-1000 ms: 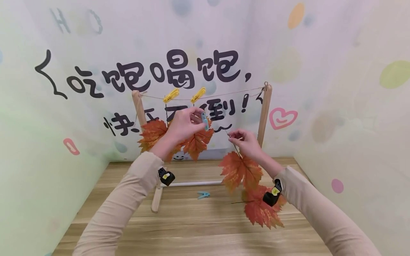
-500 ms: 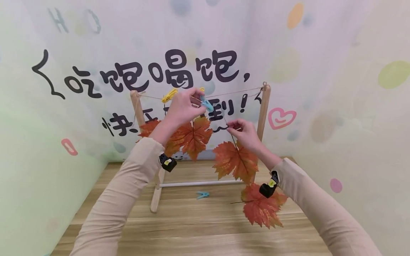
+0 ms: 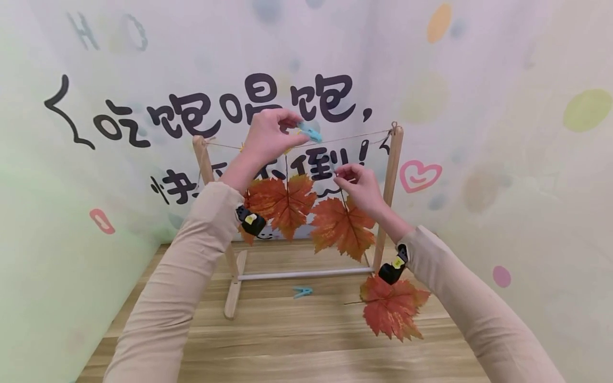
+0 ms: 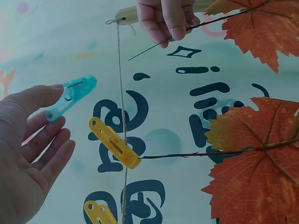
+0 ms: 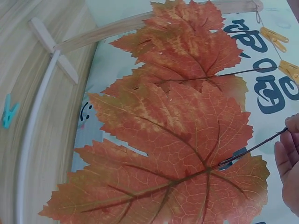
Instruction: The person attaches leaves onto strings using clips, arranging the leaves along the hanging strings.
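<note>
My left hand (image 3: 270, 133) pinches a light blue clothespin (image 3: 310, 132) between thumb and fingers, close to the string (image 3: 354, 138). In the left wrist view the clothespin (image 4: 72, 98) stands apart from the string, with its jaws pointing up and right. My right hand (image 3: 361, 186) pinches the thin stem of an orange-red maple leaf (image 3: 344, 229), which hangs below the fingers. The stem's tip rises just under the string. Two yellow clothespins (image 4: 114, 144) sit on the string; one grips the stem of a hanging leaf (image 3: 287, 205). Another leaf hangs behind, partly covered by my left arm.
The string runs between two wooden posts (image 3: 390, 197), joined low down by a white bar (image 3: 306, 274). On the wooden table (image 3: 268, 340) lie another blue clothespin (image 3: 303, 292) and a red leaf (image 3: 394, 308) at the right. A printed wall stands behind.
Both hands have risen toward the string. The left lifted the blue clothespin to string height and turned it; the right carried its leaf up and slightly left.
</note>
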Tool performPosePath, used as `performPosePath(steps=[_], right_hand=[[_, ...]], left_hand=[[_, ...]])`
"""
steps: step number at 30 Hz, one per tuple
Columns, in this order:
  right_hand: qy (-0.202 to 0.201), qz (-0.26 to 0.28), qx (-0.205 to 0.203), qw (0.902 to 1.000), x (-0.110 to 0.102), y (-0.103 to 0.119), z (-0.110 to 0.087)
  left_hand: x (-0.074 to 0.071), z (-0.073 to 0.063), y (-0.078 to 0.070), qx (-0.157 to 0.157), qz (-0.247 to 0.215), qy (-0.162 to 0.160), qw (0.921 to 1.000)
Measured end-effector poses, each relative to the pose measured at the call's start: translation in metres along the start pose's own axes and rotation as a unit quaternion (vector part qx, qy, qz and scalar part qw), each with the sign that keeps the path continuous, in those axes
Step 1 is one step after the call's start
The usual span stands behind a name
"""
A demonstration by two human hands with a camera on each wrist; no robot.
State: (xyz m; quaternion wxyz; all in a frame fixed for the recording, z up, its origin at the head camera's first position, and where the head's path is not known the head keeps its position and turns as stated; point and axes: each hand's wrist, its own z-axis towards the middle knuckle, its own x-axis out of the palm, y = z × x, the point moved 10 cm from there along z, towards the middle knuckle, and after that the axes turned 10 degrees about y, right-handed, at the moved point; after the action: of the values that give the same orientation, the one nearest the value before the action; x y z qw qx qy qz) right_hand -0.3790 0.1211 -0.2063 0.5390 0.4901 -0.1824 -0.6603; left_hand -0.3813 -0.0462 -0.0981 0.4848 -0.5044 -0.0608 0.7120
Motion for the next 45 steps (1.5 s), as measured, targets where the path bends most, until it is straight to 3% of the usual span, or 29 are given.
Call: performPosePath(steps=[6,18,30,36,45], right_hand=[[-0.024,-0.01,-0.004,0.9996,-0.002,-0.014,0.016],[-0.067,0.028,-0.002,0.9974,-0.005,-0.011,0.032],[-0.098,0.051,0.013,0.9938,-0.006,-0.015,0.036],[-0.107,0.055,0.024,0.9924,-0.005,-0.019,0.035],[-0.113,0.054,0.016,0.9919,-0.006,-0.019,0.035]], left_hand=[[-0.004,0.008,0.011,-0.03,-0.001,-0.005,0.9995],[0.006,0.021,0.025,-0.071,-0.029,0.014,0.9969],[0.014,0.027,0.035,-0.094,-0.09,0.022,0.9912],[0.018,0.025,0.038,-0.089,-0.093,0.041,0.9908],[0.02,0.027,0.042,-0.097,-0.089,0.044,0.9903]])
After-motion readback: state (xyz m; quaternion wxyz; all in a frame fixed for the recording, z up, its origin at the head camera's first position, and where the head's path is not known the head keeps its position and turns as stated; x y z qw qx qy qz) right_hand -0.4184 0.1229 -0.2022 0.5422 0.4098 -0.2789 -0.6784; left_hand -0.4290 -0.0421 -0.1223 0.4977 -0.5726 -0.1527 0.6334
